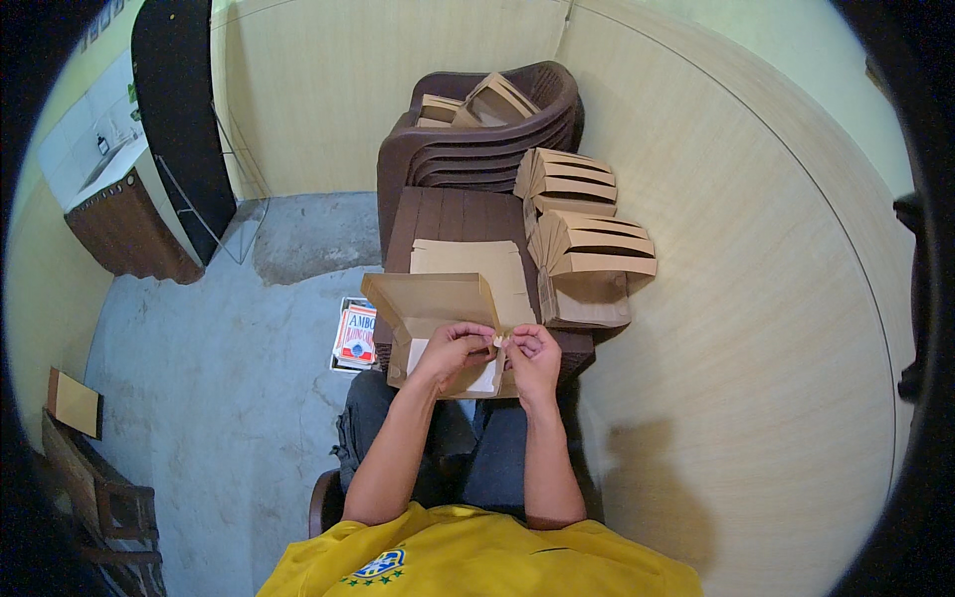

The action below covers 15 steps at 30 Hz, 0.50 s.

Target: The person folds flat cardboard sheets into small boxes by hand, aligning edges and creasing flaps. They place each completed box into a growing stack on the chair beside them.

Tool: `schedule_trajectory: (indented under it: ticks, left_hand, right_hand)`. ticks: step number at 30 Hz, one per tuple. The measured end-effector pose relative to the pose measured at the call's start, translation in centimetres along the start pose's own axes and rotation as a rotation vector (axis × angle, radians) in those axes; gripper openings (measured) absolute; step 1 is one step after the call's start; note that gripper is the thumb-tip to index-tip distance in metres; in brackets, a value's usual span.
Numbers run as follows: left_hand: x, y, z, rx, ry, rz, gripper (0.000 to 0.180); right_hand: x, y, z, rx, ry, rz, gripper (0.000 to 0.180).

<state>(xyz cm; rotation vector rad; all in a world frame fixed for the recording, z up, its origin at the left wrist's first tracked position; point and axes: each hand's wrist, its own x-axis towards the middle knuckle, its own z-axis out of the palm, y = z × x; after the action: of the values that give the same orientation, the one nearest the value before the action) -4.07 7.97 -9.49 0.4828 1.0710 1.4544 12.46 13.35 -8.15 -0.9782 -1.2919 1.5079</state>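
Observation:
An open brown cardboard box [428, 296] stands before me on the brown stacked surface, its lid raised at the back left. Something white [426, 350] lies flat inside it. Over the box's right side, my left hand [450, 352] and my right hand [536, 360] meet with fingers pinched. Between their fingertips is a small whitish piece [500, 340], too small to name. Behind the box is a flat cardboard sheet [466, 257].
Folded cardboard boxes [597, 239] stand at the right beside the wall. More cardboard pieces [497, 101] rest on stacked brown plastic chairs [453, 154]. On the floor at the left sits a box of printed cards or packets [355, 335]. A counter with a sink [119, 164] is far left.

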Motion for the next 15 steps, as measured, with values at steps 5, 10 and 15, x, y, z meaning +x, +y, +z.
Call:
schedule_trajectory:
  ticks: [5, 10, 15]
  left_hand:
    - [0.0, -0.2, -0.2, 0.026, -0.001, 0.021, 0.013]
    - [-0.1, -0.8, -0.7, 0.105, -0.027, -0.006, 0.023]
    - [0.0, -1.7, -0.9, -0.071, -0.002, 0.024, 0.025]
  right_hand:
    - [0.0, 0.2, 0.1, 0.015, -0.013, 0.004, 0.024]
    - [0.0, 0.0, 0.0, -0.191, -0.046, -0.022, 0.028]
    - [0.2, -0.3, 0.1, -0.220, -0.049, 0.049, 0.026]
